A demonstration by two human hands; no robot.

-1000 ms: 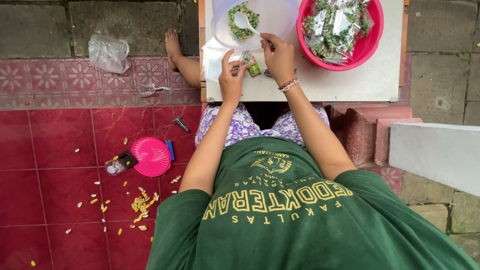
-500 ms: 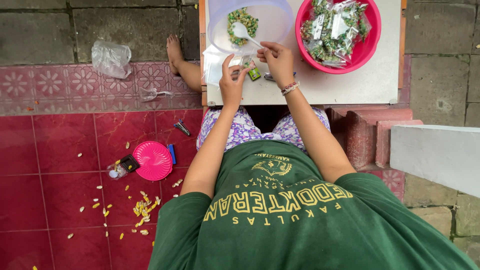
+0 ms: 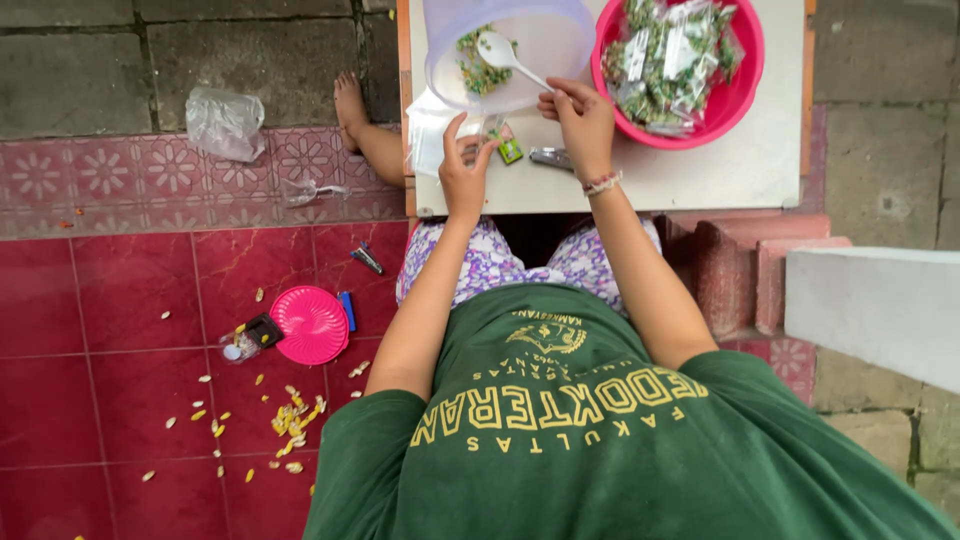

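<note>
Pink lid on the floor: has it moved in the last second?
No. The lid lies on the same red tile, between the small bottle and the blue strip, as before.

We see a heap of small clear packets (image 3: 672,60) filling the pink basin on the white table, each holding green bits with a pale paper slip inside. Under our left hand (image 3: 466,170) lie flat clear empty bags (image 3: 432,140), touching its fingertips. Just beside it sits a small green sachet (image 3: 510,151). On the grey paving to the left, well apart, a crumpled clear plastic bag (image 3: 224,122) lies by itself.
</note>
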